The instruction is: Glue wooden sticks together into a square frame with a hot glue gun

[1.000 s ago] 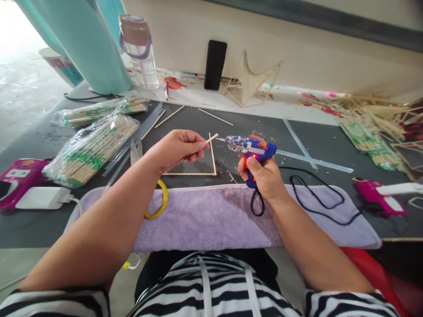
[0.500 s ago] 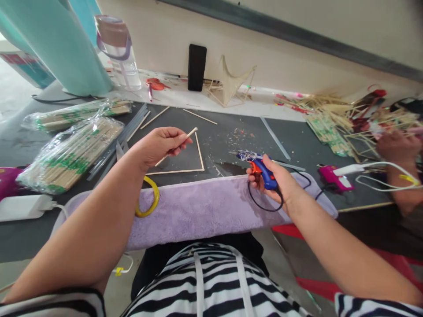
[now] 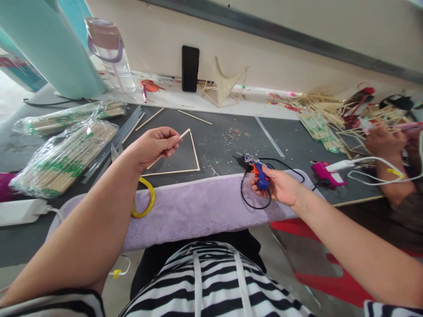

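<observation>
My left hand [image 3: 161, 145] pinches a thin wooden stick [image 3: 184, 134], its free tip at the far corner of a frame of sticks [image 3: 194, 152] lying on the dark table. Whether tip and corner touch, I cannot tell. My right hand [image 3: 274, 182] is wrapped round a blue and orange hot glue gun [image 3: 261, 176]. Its nozzle points left and away from me, apart from the frame, and its black cord loops below. Partly under my left forearm lies scissors with a yellow handle [image 3: 150, 200], resting on a purple fluffy cloth [image 3: 198, 207].
Bagged stick bundles [image 3: 69, 154] and clear glue sticks [image 3: 127, 130] lie left. Behind stand a water bottle [image 3: 114, 61], a black phone [image 3: 190, 68] and a stick model [image 3: 226, 83]. Right are a pink power adapter [image 3: 327, 174], a cable and another person's hand [image 3: 385, 141].
The glue gun has turned a little in my right hand and its cord hangs differently. My left hand holds the stick much as before. The whole view has shifted slightly.
</observation>
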`<state>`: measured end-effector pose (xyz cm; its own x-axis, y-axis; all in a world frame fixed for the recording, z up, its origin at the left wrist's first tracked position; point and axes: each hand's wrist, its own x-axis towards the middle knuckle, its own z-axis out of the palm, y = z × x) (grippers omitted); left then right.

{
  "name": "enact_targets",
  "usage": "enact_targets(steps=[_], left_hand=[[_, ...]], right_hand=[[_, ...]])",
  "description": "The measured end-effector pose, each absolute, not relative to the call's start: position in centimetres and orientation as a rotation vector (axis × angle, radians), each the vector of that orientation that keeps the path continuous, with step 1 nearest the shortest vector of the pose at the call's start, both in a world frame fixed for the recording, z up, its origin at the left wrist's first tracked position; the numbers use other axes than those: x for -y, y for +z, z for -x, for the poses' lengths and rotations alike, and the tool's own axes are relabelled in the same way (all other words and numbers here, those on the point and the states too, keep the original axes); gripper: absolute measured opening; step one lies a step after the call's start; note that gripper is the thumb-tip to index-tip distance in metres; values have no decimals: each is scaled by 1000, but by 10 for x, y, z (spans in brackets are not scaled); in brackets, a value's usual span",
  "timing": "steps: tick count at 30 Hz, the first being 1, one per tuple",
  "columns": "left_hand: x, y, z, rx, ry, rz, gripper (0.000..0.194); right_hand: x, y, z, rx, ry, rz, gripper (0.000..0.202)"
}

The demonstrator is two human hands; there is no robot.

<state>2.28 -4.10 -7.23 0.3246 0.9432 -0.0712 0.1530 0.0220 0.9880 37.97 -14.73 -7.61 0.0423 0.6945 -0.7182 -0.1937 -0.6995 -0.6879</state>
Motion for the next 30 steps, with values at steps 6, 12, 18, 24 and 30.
enact_targets(steps=[6, 12, 18, 24, 30], left_hand=[[38, -75, -20, -1185, 825, -1453, 21], [20, -79, -19, -1345, 869, -1598, 14], [-12, -65, -35, -1486, 722, -1864, 7], [-47, -84, -34, -1563, 690, -2024, 11], [-62, -111, -30, -1582, 689, -2082, 9]], right_hand=[[140, -63, -400, 1294, 1348, 2457, 47], [128, -40, -341, 1775, 1048, 1941, 13], [41, -70, -232, 1629, 850, 1578, 17], [-33, -120, -220, 1521, 604, 1811, 23], [-42, -131, -230, 1687, 706, 1830, 17]])
